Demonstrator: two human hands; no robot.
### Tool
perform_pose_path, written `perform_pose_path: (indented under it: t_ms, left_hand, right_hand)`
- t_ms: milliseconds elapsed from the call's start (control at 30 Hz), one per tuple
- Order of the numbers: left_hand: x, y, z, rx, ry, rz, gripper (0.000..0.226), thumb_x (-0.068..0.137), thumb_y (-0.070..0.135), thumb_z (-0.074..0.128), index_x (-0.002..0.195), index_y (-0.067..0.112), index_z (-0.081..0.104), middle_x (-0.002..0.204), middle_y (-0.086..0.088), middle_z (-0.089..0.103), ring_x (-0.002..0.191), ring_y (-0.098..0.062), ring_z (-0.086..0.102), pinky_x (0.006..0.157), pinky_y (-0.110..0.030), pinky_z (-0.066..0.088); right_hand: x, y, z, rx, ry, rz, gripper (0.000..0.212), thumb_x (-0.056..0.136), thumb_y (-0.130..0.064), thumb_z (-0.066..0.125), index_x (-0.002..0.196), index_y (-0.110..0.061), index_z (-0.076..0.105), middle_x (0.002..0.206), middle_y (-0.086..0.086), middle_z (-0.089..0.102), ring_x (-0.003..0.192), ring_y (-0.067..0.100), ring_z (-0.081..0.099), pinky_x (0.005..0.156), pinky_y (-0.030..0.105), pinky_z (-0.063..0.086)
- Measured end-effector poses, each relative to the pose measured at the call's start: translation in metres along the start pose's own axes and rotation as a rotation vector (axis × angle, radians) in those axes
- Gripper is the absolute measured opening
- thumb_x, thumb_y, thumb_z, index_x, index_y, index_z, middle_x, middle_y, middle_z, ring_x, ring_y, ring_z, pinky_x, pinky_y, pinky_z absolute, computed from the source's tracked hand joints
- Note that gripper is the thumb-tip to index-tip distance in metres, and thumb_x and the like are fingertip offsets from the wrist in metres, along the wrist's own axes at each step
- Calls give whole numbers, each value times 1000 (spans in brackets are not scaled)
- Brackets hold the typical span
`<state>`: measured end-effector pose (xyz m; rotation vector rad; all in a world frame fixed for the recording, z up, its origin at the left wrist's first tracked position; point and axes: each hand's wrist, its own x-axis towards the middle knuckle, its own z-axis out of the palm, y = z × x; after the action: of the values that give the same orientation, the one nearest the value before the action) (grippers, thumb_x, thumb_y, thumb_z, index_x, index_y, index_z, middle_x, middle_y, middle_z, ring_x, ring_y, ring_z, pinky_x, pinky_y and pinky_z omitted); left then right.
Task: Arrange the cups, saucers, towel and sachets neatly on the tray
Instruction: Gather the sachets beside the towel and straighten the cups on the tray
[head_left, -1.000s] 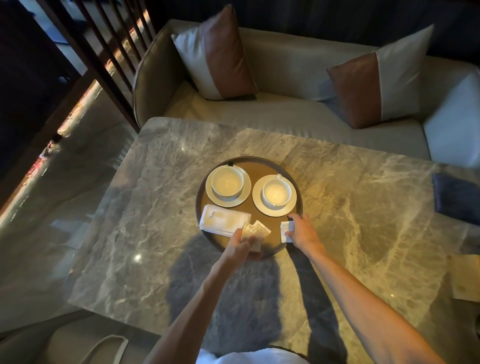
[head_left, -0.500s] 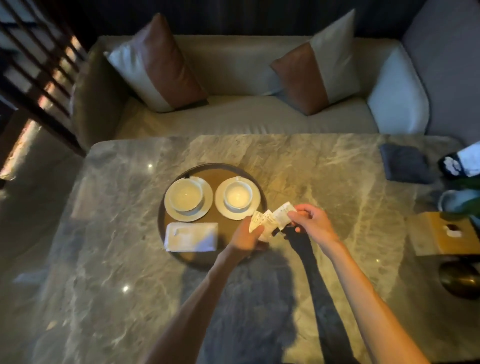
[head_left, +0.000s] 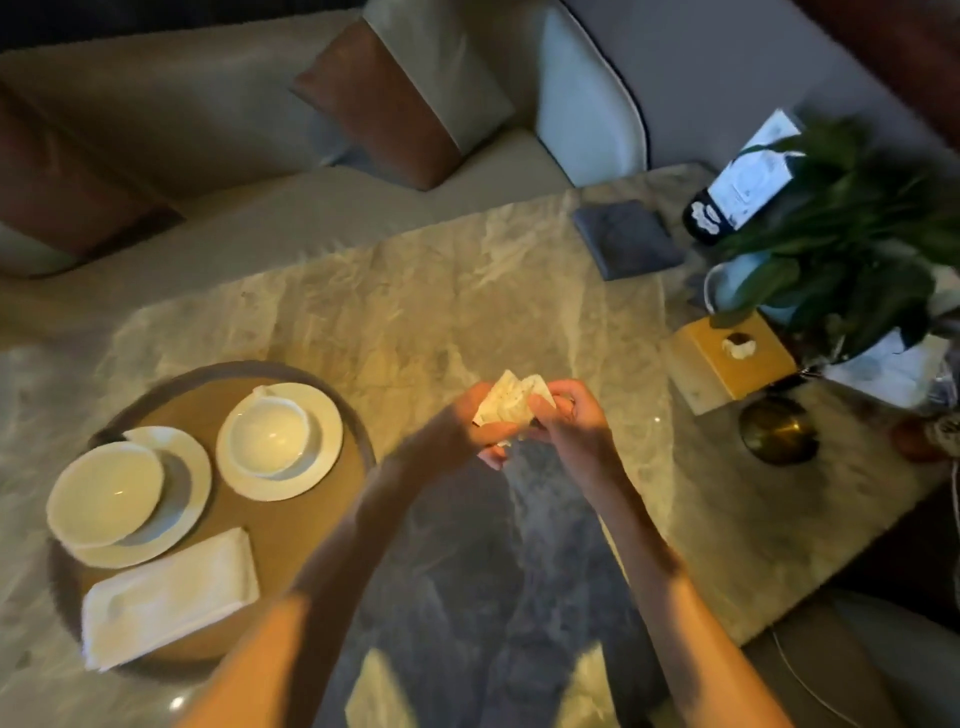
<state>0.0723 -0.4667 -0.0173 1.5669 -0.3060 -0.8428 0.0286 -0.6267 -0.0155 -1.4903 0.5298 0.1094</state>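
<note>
A round brown tray (head_left: 291, 525) lies on the marble table at the left. On it stand two white cups on saucers, the left cup (head_left: 104, 493) and the right cup (head_left: 270, 431) on its saucer (head_left: 322, 467), with a folded white towel (head_left: 166, 597) at the tray's near edge. Both hands are lifted above the table, right of the tray. My left hand (head_left: 462, 421) and my right hand (head_left: 566, 421) together hold a small bunch of white sachets (head_left: 506, 402) between them.
The marble table (head_left: 415, 312) has a dark grey cloth (head_left: 623, 239) at the far right, a wooden tissue box (head_left: 727, 358), a brass bowl (head_left: 779, 431) and a potted plant (head_left: 852, 228). A sofa with cushions (head_left: 395, 98) runs behind the table.
Both hands lifted the sachets off the tray's near edge and brought them together to the right of the tray. The view swung right, so the tray now sits at the left.
</note>
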Motion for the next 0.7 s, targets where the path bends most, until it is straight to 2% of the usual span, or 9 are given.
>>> perform_pose_path:
  t_ms: [100, 200, 233, 300, 333, 433, 500, 600, 700]
  left_hand:
    - [21, -18, -3, 72, 64, -29, 34, 74, 15, 63, 107, 14, 55, 72, 8, 67, 59, 0, 66, 55, -21, 58]
    - [36, -36, -3, 438, 191, 66, 34, 85, 15, 60, 119, 16, 57, 91, 2, 58, 85, -18, 64, 79, -25, 50]
    - [39, -43, -3, 543, 242, 105, 34, 88, 11, 57, 122, 16, 58, 96, 3, 54, 94, -21, 60, 86, -17, 45]
    - [44, -54, -1, 599, 313, 180, 35, 90, 5, 53, 124, 12, 59, 98, 7, 48, 96, -20, 54, 84, 0, 34]
    - [45, -60, 0, 614, 343, 206, 36, 90, 4, 53, 124, 10, 60, 100, 3, 50, 97, -21, 54, 84, 0, 33]
    - [49, -82, 1, 748, 438, 186, 43, 91, 15, 54, 134, 10, 53, 122, -13, 58, 109, -29, 55, 95, -27, 37]
    - [45, -94, 7, 757, 491, 77, 52, 92, 28, 50, 141, 14, 43, 137, -6, 53, 117, -27, 45, 96, -32, 29]
    - [37, -102, 18, 739, 557, 79, 56, 91, 36, 39, 142, 14, 39, 134, -6, 52, 112, -25, 43, 91, -34, 27]
    - [34, -103, 22, 825, 580, 147, 59, 91, 40, 36, 140, 8, 42, 125, -12, 54, 108, -30, 49, 98, -44, 36]
  right_hand:
    - [13, 17, -6, 7, -6, -50, 18, 94, -3, 59, 108, -14, 59, 100, 7, 70, 86, 14, 72, 73, 31, 62]
    - [26, 38, -8, -150, -34, -144, 36, 95, -11, 59, 131, -10, 56, 119, 6, 67, 108, 15, 68, 87, 32, 59]
    - [30, 46, -6, -237, -37, -187, 40, 96, -16, 59, 135, -11, 55, 125, 6, 66, 114, 15, 65, 93, 30, 55]
    - [34, 63, 0, -324, 9, -268, 40, 98, -16, 56, 138, -12, 54, 133, 6, 62, 121, 16, 61, 98, 23, 49]
    - [35, 72, 4, -338, 46, -304, 39, 99, -14, 55, 137, -11, 54, 134, 5, 61, 123, 18, 60, 100, 24, 48]
    - [39, 97, 11, -456, 145, -381, 40, 98, -16, 57, 138, -13, 53, 127, -9, 59, 117, 22, 61, 101, 44, 48]
    - [42, 109, 15, -522, 186, -402, 45, 98, -19, 57, 142, -15, 48, 130, -9, 59, 119, 23, 61, 103, 51, 45]
    - [42, 117, 19, -618, 229, -478, 56, 99, -23, 55, 151, -15, 35, 136, -12, 52, 126, 18, 56, 109, 54, 38]
    - [39, 117, 20, -696, 245, -582, 58, 99, -19, 54, 152, -13, 32, 140, 3, 58, 123, 23, 60, 102, 52, 45]
